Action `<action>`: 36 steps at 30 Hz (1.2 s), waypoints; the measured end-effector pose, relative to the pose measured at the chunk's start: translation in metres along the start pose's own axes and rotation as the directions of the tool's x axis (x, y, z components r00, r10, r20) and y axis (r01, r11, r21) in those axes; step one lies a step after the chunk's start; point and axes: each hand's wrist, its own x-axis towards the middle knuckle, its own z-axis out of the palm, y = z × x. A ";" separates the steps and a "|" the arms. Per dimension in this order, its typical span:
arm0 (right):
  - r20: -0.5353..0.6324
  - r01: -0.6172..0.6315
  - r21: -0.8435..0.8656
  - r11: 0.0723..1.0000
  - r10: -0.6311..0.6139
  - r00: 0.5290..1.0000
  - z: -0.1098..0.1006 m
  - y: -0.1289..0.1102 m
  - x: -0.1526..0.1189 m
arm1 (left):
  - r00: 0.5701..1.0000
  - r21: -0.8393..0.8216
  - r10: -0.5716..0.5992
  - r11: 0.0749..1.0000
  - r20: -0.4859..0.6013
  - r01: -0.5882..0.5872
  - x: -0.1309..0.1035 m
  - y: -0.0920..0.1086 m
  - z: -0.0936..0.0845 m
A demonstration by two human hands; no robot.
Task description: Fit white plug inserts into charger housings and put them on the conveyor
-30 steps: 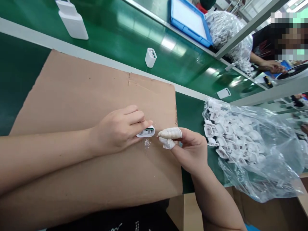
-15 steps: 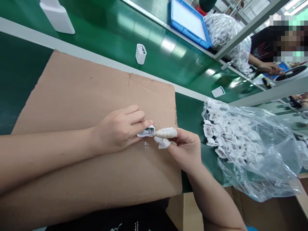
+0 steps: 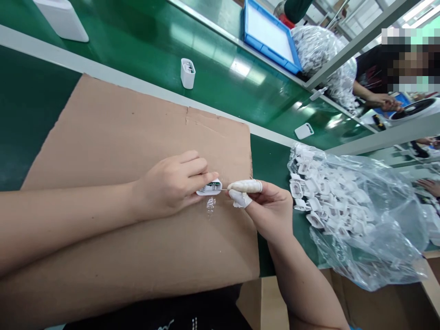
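White housing (image 3: 208, 193), over the cardboard sheet (image 3: 137, 121) near its right edge, is clamped in the left hand (image 3: 168, 185), forearm nearly level. Its mouth's long axis points toward the right hand (image 3: 273, 211), angled in from the near right, fingertips pinching a thin wire (image 3: 224, 189) at the rim. Beyond, another housing (image 3: 188, 79) stands upright.

Well beyond the right fingers (image 3: 245, 186) sits a blue-rimmed tray (image 3: 248, 25), a bulging clear plastic bag (image 3: 321, 50) just beside it. Farther to the fingers' right, a co-worker's hand (image 3: 384, 101) is near a white-rimmed black disc (image 3: 414, 109).
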 end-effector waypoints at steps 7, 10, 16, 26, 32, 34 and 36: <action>-0.053 0.037 -0.060 0.998 -0.040 0.998 0.001 -0.001 0.003 | 1.000 -0.012 0.002 1.000 -0.022 -0.002 0.002 0.001 0.000; -0.101 0.089 -0.144 0.986 -0.104 0.989 -0.004 -0.004 0.001 | 0.999 -0.024 -0.001 1.000 -0.033 0.001 0.002 0.001 0.000; -0.074 0.157 -0.188 0.969 -0.174 0.982 -0.006 -0.007 -0.002 | 0.999 0.005 0.015 1.000 -0.031 -0.015 0.001 0.001 0.000; -0.033 0.099 -0.067 0.993 -0.101 0.994 -0.013 -0.005 0.002 | 0.997 -0.065 -0.073 0.995 0.011 0.074 0.003 0.001 0.001; -0.050 -0.025 -0.113 0.993 0.019 0.999 -0.038 0.005 0.028 | 0.933 -0.290 -0.361 0.894 -0.009 0.343 0.002 -0.004 0.008; -0.020 -0.028 -0.215 0.976 0.025 0.999 -0.044 0.010 0.034 | 0.918 -0.309 -0.395 0.873 0.005 0.377 0.002 -0.004 0.009; -0.003 -0.019 -0.354 0.935 0.019 1.000 -0.050 0.015 0.037 | 0.918 -0.301 -0.396 0.873 0.022 0.384 0.002 -0.004 0.009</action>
